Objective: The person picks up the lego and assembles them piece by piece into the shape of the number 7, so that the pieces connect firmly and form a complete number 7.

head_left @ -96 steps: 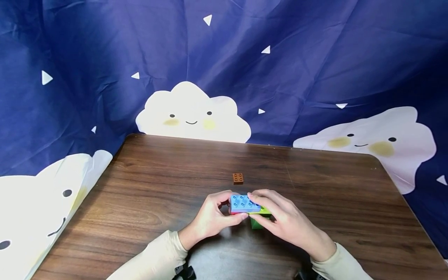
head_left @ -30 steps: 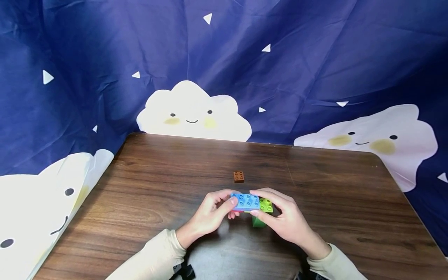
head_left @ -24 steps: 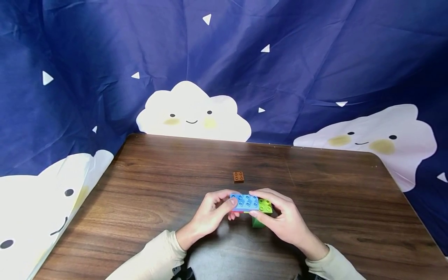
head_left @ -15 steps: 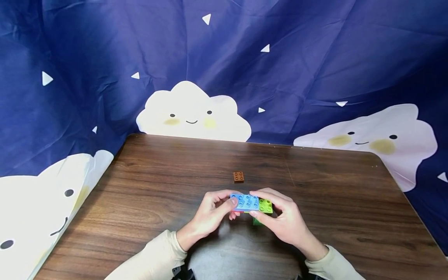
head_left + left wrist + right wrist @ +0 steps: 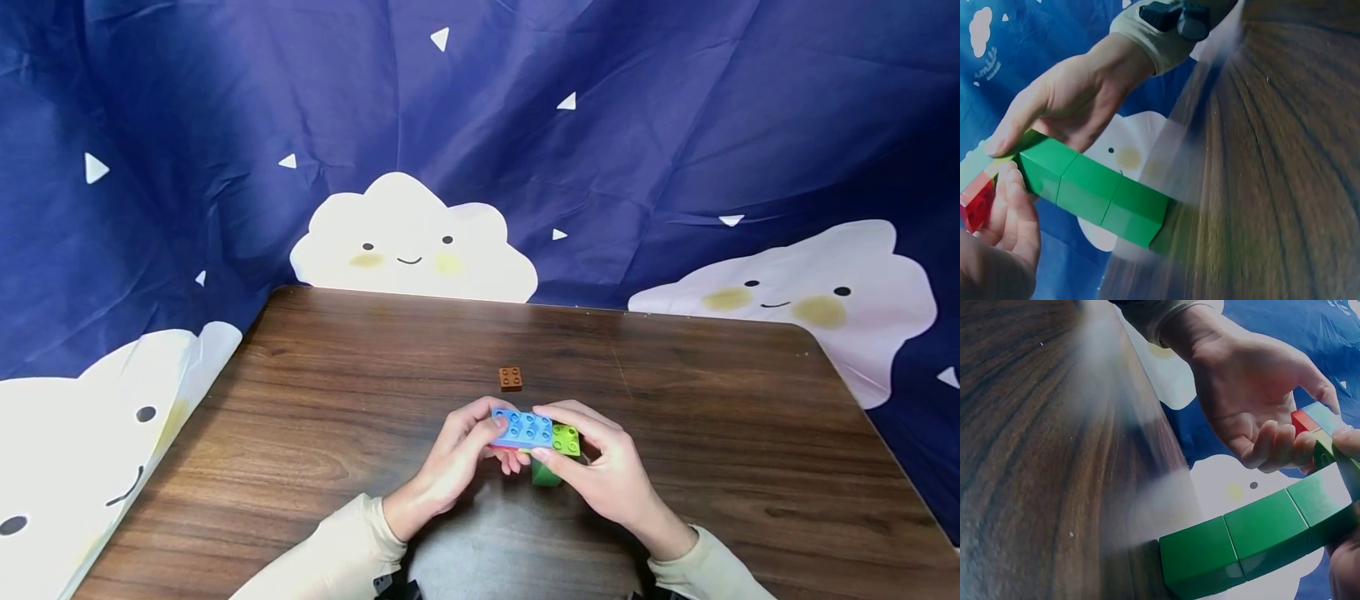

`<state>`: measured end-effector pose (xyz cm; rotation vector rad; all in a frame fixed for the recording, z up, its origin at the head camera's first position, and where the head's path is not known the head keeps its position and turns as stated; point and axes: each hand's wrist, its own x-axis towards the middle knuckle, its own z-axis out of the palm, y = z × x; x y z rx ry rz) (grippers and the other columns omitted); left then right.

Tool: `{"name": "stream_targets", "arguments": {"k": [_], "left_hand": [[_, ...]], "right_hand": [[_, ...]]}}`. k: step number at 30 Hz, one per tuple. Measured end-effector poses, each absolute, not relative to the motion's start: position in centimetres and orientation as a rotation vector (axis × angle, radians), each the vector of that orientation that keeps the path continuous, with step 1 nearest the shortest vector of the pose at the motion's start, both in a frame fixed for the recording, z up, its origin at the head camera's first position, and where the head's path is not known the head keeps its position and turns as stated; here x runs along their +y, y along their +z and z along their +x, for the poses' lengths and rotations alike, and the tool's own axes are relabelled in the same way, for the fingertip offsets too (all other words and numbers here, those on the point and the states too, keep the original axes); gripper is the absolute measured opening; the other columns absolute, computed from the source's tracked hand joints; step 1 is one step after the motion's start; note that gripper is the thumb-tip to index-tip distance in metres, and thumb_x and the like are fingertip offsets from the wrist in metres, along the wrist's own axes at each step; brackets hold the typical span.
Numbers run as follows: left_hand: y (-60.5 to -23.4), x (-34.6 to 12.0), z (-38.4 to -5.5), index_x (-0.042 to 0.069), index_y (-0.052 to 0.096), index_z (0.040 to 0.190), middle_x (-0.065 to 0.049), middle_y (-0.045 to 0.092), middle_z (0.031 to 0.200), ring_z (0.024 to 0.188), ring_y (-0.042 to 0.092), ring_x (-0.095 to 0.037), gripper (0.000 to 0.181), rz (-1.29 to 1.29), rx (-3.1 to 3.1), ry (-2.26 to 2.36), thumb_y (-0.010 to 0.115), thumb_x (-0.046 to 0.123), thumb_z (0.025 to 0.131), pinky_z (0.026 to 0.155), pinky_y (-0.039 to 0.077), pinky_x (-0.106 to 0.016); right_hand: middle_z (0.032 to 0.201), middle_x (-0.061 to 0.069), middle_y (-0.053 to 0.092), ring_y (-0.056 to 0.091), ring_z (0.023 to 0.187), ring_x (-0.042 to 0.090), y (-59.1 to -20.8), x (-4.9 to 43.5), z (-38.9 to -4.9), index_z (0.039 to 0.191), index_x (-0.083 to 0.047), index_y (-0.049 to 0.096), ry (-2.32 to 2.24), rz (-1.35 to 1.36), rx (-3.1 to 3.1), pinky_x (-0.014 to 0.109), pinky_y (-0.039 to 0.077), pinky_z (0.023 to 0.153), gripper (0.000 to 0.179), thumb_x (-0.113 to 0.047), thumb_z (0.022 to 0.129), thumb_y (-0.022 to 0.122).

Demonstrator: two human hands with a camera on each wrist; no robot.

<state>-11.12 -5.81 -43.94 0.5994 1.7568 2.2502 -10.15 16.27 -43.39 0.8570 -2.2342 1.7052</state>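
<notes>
A blue brick [image 5: 523, 428] with two rows of studs tops a joined stack, with a lime green brick [image 5: 567, 439] showing at its right. Under the blue brick's left end sits a red brick [image 5: 979, 203]. Several green bricks [image 5: 1091, 184] form a column below; whether its foot touches the table I cannot tell. My left hand [image 5: 459, 454] grips the left end, thumb on top of the blue brick and fingers curled beneath. From the right, my right hand [image 5: 603, 454] pinches the blue brick between thumb at the near side and fingers at the far side.
A small brown brick [image 5: 510, 378] lies on the wooden table [image 5: 360, 358] just beyond the hands. Behind the table hangs a dark blue cloth [image 5: 480, 100] printed with white clouds.
My left thumb has moved from the stack's near side onto the blue brick's top. Lately the stack has tilted slightly and its green column has shifted a little left. The brown brick stays put.
</notes>
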Motion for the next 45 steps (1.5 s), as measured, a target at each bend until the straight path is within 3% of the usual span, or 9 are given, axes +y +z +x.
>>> {"name": "stream_targets", "arguments": {"k": [4, 7, 14, 19, 29, 39, 45], "left_hand": [[-43.8, -5.5, -10.9, -0.017, 0.054, 0.122, -0.002, 0.071, 0.082, 0.068, 0.066, -0.009, 0.037, 0.522, 1.684, 2.307, 0.045, 0.016, 0.110, 0.064, 0.056, -0.022], [-43.7, -5.3, -10.9, -0.016, 0.053, 0.122, 0.003, 0.072, 0.082, 0.067, 0.066, -0.008, 0.035, 0.462, 1.667, 2.332, 0.047, 0.016, 0.110, 0.064, 0.056, -0.022], [-43.8, -5.2, -10.9, -0.017, 0.052, 0.124, 0.006, 0.073, 0.087, 0.070, 0.066, -0.010, 0.035, 0.394, 1.677, 2.352, 0.052, 0.012, 0.106, 0.070, 0.058, -0.022], [-43.6, -5.4, -10.7, -0.017, 0.049, 0.128, 0.007, 0.071, 0.086, 0.068, 0.062, -0.008, 0.038, 0.360, 1.625, 2.351, 0.055, 0.011, 0.104, 0.067, 0.053, -0.020], [-43.4, -5.5, -10.6, 0.000, 0.058, 0.123, 0.007, 0.070, 0.082, 0.067, 0.060, -0.005, 0.024, 0.235, 1.467, 2.384, 0.060, 0.007, 0.101, 0.063, 0.050, -0.018], [-43.6, -5.6, -10.9, -0.007, 0.059, 0.122, 0.005, 0.069, 0.087, 0.071, 0.061, -0.008, 0.025, 0.241, 1.520, 2.345, 0.056, 0.013, 0.107, 0.069, 0.054, -0.021], [-44.1, -5.9, -11.0, -0.017, 0.054, 0.129, 0.007, 0.070, 0.091, 0.076, 0.062, -0.009, 0.042, 0.443, 1.619, 2.321, 0.053, 0.022, 0.113, 0.071, 0.054, -0.021]], "right_hand": [[0.122, 0.012, 0.070, 0.068, 0.109, 0.011, -43.7, 16.2, -10.4, 0.131, -0.001, 0.074, 1.688, 0.914, -2.164, 0.017, 0.058, 0.088, 0.054, 0.017, 0.081, 0.083], [0.120, 0.012, 0.069, 0.068, 0.107, 0.011, -43.8, 16.2, -10.5, 0.131, -0.001, 0.074, 1.672, 0.921, -2.150, 0.017, 0.058, 0.086, 0.055, 0.018, 0.080, 0.084], [0.125, 0.009, 0.071, 0.068, 0.107, 0.009, -43.6, 16.6, -10.3, 0.135, -0.004, 0.073, 1.671, 0.868, -2.230, 0.018, 0.059, 0.087, 0.054, 0.014, 0.084, 0.083], [0.124, 0.008, 0.072, 0.068, 0.103, 0.008, -43.7, 16.9, -10.2, 0.133, -0.002, 0.073, 1.680, 0.863, -2.250, 0.019, 0.059, 0.083, 0.051, 0.015, 0.086, 0.081], [0.117, 0.010, 0.071, 0.068, 0.099, 0.008, -44.4, 16.5, -10.3, 0.129, 0.002, 0.074, 1.711, 0.932, -2.121, 0.018, 0.059, 0.080, 0.051, 0.021, 0.082, 0.079], [0.124, 0.006, 0.071, 0.068, 0.102, 0.007, -44.4, 16.3, -10.4, 0.130, 0.006, 0.072, 1.710, 0.864, -2.163, 0.017, 0.059, 0.081, 0.049, 0.019, 0.084, 0.079], [0.129, 0.008, 0.071, 0.068, 0.108, 0.009, -44.2, 16.5, -10.6, 0.137, -0.001, 0.070, 1.705, 0.864, -2.206, 0.017, 0.058, 0.084, 0.057, 0.018, 0.084, 0.080]]}}
